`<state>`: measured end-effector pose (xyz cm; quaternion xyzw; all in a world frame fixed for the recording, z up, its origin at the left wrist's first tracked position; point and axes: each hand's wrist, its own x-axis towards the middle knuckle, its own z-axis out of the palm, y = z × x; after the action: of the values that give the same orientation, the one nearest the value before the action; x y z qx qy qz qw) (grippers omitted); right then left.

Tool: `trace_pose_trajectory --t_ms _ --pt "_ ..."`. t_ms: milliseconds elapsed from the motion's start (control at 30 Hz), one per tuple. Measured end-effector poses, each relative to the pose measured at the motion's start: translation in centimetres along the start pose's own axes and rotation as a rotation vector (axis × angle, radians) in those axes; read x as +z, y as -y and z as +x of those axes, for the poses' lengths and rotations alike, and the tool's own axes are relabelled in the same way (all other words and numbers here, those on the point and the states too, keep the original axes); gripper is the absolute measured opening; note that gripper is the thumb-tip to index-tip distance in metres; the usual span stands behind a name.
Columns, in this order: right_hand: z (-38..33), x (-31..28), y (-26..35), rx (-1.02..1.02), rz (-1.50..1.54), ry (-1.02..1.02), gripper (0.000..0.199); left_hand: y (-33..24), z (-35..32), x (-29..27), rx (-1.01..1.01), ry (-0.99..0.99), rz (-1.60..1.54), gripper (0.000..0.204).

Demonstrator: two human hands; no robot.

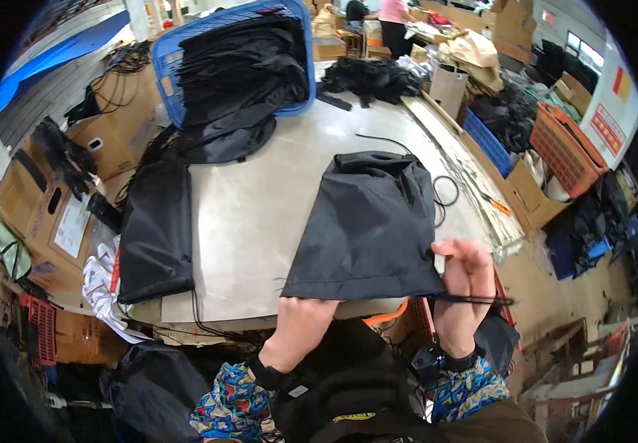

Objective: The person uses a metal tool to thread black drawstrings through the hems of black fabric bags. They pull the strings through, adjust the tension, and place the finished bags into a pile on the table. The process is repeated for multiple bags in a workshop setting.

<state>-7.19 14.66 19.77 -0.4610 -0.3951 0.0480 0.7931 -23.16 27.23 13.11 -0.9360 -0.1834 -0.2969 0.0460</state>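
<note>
A black fabric bag [371, 229] lies in front of me at the table's near edge, its narrower, gathered end pointing away. My left hand [303, 328] is at the left part of its near hem, the fingers hidden by the cloth. At the right corner is my right hand [465, 284], its fingers curled in toward the bag's side. A small white piece [439, 263] shows at those fingers; I cannot make out what it is. From the hem's right end a thin black cord [481, 300] runs across the base of my right palm.
Another black bag [158, 229] lies on the table's left side [238, 251]. Behind it, a blue basket [310, 70] tilts, full of black fabric pieces. Orange-handled cutters [495, 204] lie at the right edge. Cardboard boxes [53, 229] stand left; an orange crate [566, 151] stands right.
</note>
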Motion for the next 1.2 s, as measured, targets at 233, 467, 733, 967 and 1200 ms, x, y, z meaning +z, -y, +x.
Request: trace_pose_trajectory --t_ms 233,467,733,967,1200 --pt "-4.0 -7.5 -1.8 0.151 -0.042 0.275 0.029 -0.6 -0.6 2.5 0.067 0.213 0.007 0.012" --pt "-1.6 -30.2 -4.4 0.368 0.317 -0.729 0.026 8.2 -2.8 4.0 -0.065 0.317 0.283 0.005" --pt "-1.9 -20.5 -3.9 0.774 -0.347 -0.266 0.022 5.7 -3.2 2.4 -0.486 0.170 -0.780 0.034" --pt "1.8 -7.1 -9.6 0.475 -0.668 0.427 0.032 0.8 0.9 4.3 -1.433 -0.123 -1.840 0.014" --pt "0.2 -0.7 -10.1 0.348 -0.637 0.670 0.012 1.5 -1.4 1.4 -1.271 -0.311 -1.672 0.018"
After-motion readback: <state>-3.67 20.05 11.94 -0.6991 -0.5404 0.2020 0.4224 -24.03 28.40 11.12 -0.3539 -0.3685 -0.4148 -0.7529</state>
